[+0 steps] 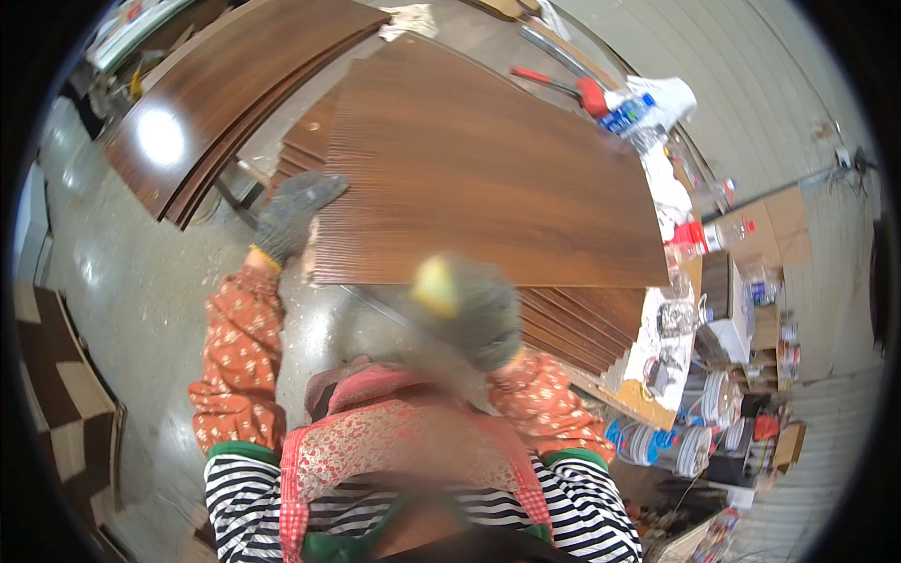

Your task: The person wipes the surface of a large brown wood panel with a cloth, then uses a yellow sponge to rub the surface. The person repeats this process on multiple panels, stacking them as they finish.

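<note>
Several bottles [627,114], red mallet [592,97] near top panel [488,174]; left fingers [327,191] at its edge, right hand [481,317] blurred, both grips unclear.

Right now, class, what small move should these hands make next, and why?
Perhaps settle the right hand on the near edge of the top brown panel: the left hand touches its left edge, the right is blurred nearby, and the panels beneath jut out in steps, so a second hold could steady it.

Two board stacks [497,169], two gloves [289,216] and one mallet [590,97] show here
</note>
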`<state>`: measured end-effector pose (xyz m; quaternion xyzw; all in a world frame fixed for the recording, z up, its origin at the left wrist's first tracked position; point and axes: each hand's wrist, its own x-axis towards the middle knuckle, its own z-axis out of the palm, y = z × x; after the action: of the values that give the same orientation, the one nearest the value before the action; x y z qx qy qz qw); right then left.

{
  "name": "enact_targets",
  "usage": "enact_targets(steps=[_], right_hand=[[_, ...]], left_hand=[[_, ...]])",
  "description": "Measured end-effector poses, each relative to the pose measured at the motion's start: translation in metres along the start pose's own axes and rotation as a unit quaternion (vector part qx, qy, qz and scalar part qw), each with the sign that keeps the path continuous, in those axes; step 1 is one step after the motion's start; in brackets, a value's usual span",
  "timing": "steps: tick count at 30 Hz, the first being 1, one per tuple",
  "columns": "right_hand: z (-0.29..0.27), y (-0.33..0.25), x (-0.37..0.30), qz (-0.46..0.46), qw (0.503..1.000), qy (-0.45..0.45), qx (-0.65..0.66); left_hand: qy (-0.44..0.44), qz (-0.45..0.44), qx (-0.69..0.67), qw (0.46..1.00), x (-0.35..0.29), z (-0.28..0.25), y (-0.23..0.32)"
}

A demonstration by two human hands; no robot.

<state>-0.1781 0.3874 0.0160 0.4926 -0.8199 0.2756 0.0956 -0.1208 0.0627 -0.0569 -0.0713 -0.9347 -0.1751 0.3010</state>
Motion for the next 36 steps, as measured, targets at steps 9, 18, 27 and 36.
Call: enact_targets(steps=[9, 18, 27, 36], right_hand=[[-0.100, 0.087, -0.067, 0.169, 0.962, 0.166, -0.139], [-0.029, 0.071, -0.055, 0.072, 0.988, 0.081, -0.107], [-0.209, 0.258, -0.133, 0.360, 0.856, 0.277, -0.249], [-0.146, 0.168, -0.101, 0.022, 0.952, 0.268, -0.146]], left_hand=[[-0.175, -0.053, 0.172, 0.968, 0.050, -0.082, 0.143], [-0.262, 0.111, 0.426, 0.859, 0.063, 0.011, 0.190], [-0.308, 0.136, 0.392, 0.856, 0.104, -0.036, 0.214], [-0.311, 0.132, 0.392, 0.856, 0.125, -0.054, 0.220]])
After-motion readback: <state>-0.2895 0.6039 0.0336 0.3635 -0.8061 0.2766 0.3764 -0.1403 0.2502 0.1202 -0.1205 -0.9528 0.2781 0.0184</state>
